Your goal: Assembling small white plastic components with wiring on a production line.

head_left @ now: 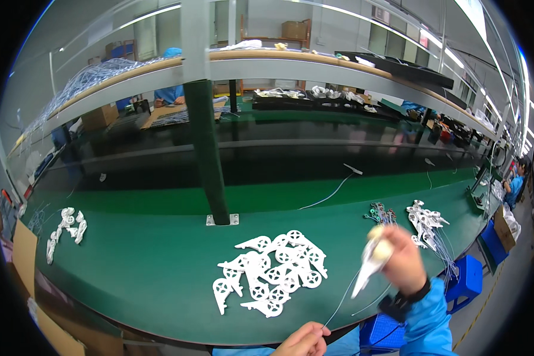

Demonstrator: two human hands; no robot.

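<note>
My right hand (408,264), wearing pale finger cots, is raised over the right part of the green table, closed on a white plastic piece (365,274) with a pointed end; motion blurs it a little. A thin grey-blue cable (342,298) runs from near that piece down to my left hand (305,340). At the table's front edge, my left hand pinches the cable between thumb and fingers. Left of the raised piece lies a loose pile of white plastic housings (273,267), each with a round spoked end and a tapered tip.
Behind my right hand lie wires with coloured ends (381,212) and white pieces with cables (424,221). More white pieces (67,228) rest far left. A green post (206,148) rises from the table under a shelf (314,68). Blue stools (464,282) stand right.
</note>
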